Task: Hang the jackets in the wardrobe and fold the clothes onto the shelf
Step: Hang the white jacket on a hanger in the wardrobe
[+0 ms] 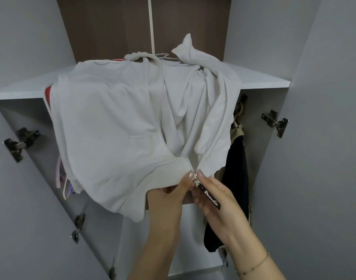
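A light grey zip jacket lies spread over the wardrobe shelf, its lower part hanging off the front edge. A white hanger shows at its collar. My left hand pinches the left bottom hem at the zipper base. My right hand pinches the right hem at the zipper slider, whose black pull tab with white lettering lies across my fingers. The front of the jacket is unzipped above my hands.
Dark and beige clothes hang below the shelf on the right. Pink, white and purple hangers hang at the left. A red garment peeks from under the jacket. Both wardrobe doors stand open, with hinges on the side walls.
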Motion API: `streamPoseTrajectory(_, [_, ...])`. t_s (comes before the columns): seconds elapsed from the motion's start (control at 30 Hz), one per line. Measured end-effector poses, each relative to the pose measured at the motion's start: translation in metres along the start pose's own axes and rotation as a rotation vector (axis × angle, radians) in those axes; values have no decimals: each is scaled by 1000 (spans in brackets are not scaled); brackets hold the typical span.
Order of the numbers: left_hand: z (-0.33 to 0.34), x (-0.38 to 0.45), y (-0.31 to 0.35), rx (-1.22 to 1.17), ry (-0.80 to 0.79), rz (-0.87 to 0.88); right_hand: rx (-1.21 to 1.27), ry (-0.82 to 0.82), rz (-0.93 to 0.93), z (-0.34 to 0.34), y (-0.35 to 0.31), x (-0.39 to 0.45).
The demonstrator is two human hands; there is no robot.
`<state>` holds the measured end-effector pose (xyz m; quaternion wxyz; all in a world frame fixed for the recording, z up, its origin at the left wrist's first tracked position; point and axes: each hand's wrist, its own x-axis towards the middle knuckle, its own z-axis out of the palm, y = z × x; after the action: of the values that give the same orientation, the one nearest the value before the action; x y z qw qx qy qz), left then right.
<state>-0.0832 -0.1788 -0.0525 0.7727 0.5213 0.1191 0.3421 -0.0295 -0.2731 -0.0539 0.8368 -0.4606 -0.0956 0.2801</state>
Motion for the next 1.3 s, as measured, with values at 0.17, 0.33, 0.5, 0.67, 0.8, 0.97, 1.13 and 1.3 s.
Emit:
streamPoseTrajectory(0.17, [-5, 3, -5, 6, 91, -21, -168, 84, -142, -1, -6, 4])
streamPoseTrajectory(0.33, [-7, 3, -4, -3, 148, -42, -134, 50, -178, -4, -2, -3])
streamPoseTrajectory(0.5, [-4, -3, -2, 2, 44, -59, -181, 54, -219, -4, 0, -4])
streamPoseTrajectory(0.67, [0, -7, 0, -4, 23, -70, -136, 27, -236, -5, 1, -7])
streamPoseTrajectory(0.8, [1, -8, 1, 10, 22, -71, -108, 16, -247, -7, 1, -9])
streamPoseTrajectory(0.97, [1, -9, 0, 5, 23, -81, -121, 29, -233, -9, 1, -7])
streamPoseTrajectory(1.13, [-2, -6, 4, 77, -2, -49, -115, 35, -205, -11, 0, -6])
streamPoseTrajectory(1.3, [-7, -7, -2, 163, -17, -30, -145, 116, -230, -7, -2, -2])
